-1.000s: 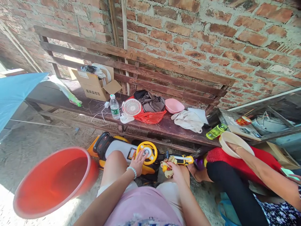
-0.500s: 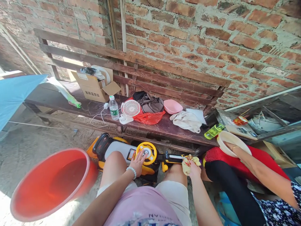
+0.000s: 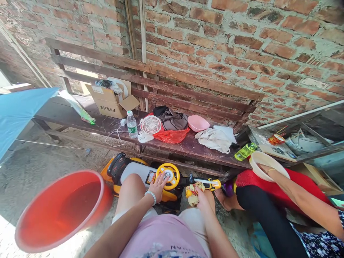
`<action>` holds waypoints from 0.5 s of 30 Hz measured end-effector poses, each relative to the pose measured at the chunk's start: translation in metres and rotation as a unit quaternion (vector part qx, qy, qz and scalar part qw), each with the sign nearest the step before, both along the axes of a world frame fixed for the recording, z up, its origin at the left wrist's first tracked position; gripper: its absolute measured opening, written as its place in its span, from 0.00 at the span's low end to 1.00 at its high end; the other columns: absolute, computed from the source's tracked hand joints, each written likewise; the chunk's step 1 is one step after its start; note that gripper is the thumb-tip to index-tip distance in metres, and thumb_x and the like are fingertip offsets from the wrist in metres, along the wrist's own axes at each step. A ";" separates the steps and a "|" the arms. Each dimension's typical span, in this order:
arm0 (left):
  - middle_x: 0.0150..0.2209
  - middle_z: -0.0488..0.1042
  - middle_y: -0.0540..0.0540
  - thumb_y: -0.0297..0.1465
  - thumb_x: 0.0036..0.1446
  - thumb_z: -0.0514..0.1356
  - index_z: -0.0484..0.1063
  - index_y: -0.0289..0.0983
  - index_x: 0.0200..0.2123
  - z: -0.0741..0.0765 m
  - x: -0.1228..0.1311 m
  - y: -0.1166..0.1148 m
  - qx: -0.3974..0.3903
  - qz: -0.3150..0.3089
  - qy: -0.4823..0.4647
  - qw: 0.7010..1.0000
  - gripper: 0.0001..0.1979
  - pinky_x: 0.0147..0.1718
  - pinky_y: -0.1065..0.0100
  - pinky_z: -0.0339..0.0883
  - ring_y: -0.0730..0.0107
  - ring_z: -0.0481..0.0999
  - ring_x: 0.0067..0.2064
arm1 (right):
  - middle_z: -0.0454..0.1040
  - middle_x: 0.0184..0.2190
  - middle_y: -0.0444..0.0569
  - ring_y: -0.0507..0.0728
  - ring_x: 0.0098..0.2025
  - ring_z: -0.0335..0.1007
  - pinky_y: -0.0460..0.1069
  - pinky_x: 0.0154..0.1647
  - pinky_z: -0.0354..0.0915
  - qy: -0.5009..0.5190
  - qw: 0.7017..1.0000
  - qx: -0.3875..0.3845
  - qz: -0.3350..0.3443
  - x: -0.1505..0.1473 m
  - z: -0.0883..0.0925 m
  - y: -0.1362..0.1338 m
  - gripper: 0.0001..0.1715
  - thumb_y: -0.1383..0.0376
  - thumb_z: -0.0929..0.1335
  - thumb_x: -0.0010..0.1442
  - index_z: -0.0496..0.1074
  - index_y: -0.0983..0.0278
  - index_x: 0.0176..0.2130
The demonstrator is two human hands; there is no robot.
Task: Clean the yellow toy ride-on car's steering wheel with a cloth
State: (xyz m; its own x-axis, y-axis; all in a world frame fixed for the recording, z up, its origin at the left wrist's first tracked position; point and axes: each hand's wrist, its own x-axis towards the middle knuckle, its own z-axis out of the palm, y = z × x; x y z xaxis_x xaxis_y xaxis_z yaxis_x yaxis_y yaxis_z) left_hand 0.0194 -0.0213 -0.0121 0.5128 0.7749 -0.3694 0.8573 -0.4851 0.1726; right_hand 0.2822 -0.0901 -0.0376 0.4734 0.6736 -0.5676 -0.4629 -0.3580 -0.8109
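The left hand (image 3: 157, 186) rests spread on the toy car's (image 3: 139, 175) yellow wheel (image 3: 168, 175). The right hand (image 3: 202, 199) grips a crumpled rag (image 3: 192, 190) against the car's front; wiping looks underway, most of the body still to do.

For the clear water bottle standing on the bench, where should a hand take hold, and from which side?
Best taken around the body of the water bottle, at or just above the green label, coming from the front, the open bench edge. It stands upright, so a sideways wrap grip suits it. The white fan crowds its right and a white cable lies to its left; the front looks freest.
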 end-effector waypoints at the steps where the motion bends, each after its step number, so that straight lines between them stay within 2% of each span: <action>1: 0.77 0.23 0.44 0.24 0.53 0.60 0.34 0.45 0.77 0.001 0.000 0.000 -0.002 0.000 0.000 1.000 0.54 0.68 0.45 0.54 0.52 0.34 0.78 | 0.82 0.33 0.60 0.66 0.36 0.82 0.54 0.31 0.74 0.024 1.000 -0.001 0.011 0.003 0.004 -0.003 0.16 0.57 0.74 0.48 0.76 0.65 0.34; 3: 0.77 0.23 0.45 0.24 0.53 0.59 0.34 0.45 0.77 0.001 0.000 -0.001 -0.005 0.003 0.001 1.000 0.54 0.68 0.44 0.55 0.52 0.34 0.78 | 0.83 0.34 0.59 0.65 0.36 0.82 0.53 0.34 0.75 0.045 0.999 0.009 0.013 0.007 0.013 -0.009 0.18 0.57 0.75 0.46 0.77 0.65 0.36; 9: 0.77 0.23 0.46 0.23 0.53 0.58 0.34 0.45 0.77 0.002 0.001 -0.001 -0.007 0.008 -0.005 1.000 0.53 0.67 0.43 0.56 0.50 0.32 0.78 | 0.84 0.36 0.55 0.63 0.37 0.82 0.53 0.40 0.77 -0.019 0.997 0.070 -0.031 0.005 0.055 -0.026 0.28 0.58 0.80 0.36 0.79 0.63 0.39; 12: 0.77 0.24 0.45 0.24 0.52 0.58 0.34 0.44 0.77 0.002 0.001 -0.001 -0.007 0.002 -0.003 1.000 0.53 0.66 0.43 0.57 0.50 0.33 0.78 | 0.84 0.39 0.54 0.63 0.40 0.82 0.54 0.44 0.76 -0.019 0.996 0.078 0.043 -0.011 0.075 -0.038 0.28 0.56 0.80 0.41 0.79 0.63 0.42; 15: 0.77 0.23 0.46 0.24 0.52 0.58 0.34 0.44 0.77 0.000 0.003 0.000 0.003 0.005 0.002 1.000 0.53 0.67 0.45 0.56 0.51 0.33 0.78 | 0.84 0.39 0.54 0.63 0.41 0.81 0.55 0.47 0.75 -0.014 0.981 0.079 0.174 -0.049 0.077 -0.044 0.28 0.55 0.79 0.45 0.80 0.65 0.44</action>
State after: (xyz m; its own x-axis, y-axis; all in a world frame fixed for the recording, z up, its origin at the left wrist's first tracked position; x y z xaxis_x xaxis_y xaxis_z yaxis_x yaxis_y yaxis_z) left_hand 0.0221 -0.0215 -0.0119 0.5037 0.7822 -0.3666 0.8627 -0.4777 0.1661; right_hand 0.2327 -0.1341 0.0395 0.2132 0.8755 -0.4337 -0.3109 -0.3600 -0.8796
